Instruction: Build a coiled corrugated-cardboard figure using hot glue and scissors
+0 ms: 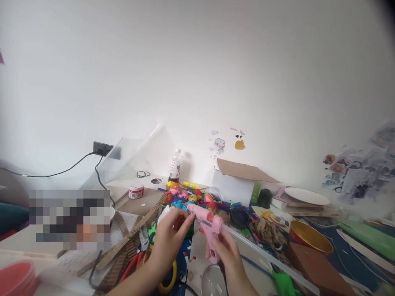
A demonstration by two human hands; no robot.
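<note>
Open room lies above the table [197, 267] backed by the white wall [197, 74], where the right hand [228, 246] clamps the pink glue gun [206, 222] and the left hand [173, 228] bends near its nozzle [189, 208], grip unclear, while a long glue stick [271, 259] juts rightward and cardboard strips [135, 231] crowd the left side.

A bottle [175, 169] of dark liquid stands near the wall [197, 74], with a jar [136, 191] to its left. Cords [46, 176] run from a power strip [106, 150] farther left. Brown cardboard [247, 170] lies over a white box [233, 188]. To the right are a white plate [307, 196] and a yellow bowl [311, 238]. Stickers [219, 145] dot the wall. A red tub [16, 278] sits at the lower left.
</note>
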